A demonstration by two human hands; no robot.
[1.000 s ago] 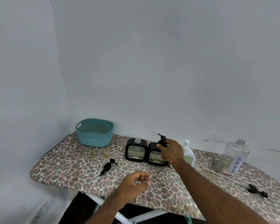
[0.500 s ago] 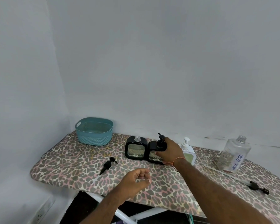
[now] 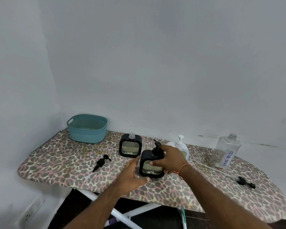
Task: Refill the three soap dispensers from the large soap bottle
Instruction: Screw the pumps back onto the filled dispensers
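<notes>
My right hand (image 3: 169,158) grips a black square dispenser (image 3: 151,167) with its black pump on, near the board's front middle. My left hand (image 3: 132,173) is open, fingers spread, touching that dispenser's left side. A second black dispenser (image 3: 130,148) stands behind it with no pump, its clear neck bare. Its black pump (image 3: 101,162) lies on the board to the left. A white pump dispenser (image 3: 180,146) stands behind my right hand, partly hidden. The large clear bottle marked DISH SOAP (image 3: 225,153) stands uncapped at the right.
A teal basket (image 3: 87,128) sits at the back left of the leopard-print ironing board (image 3: 56,156). Another black pump with a long tube (image 3: 243,180) lies near the right edge. Grey walls close in behind and at the left.
My right hand has pulled the pumped black dispenser forward, away from its twin. My left hand has opened and come up against its left side.
</notes>
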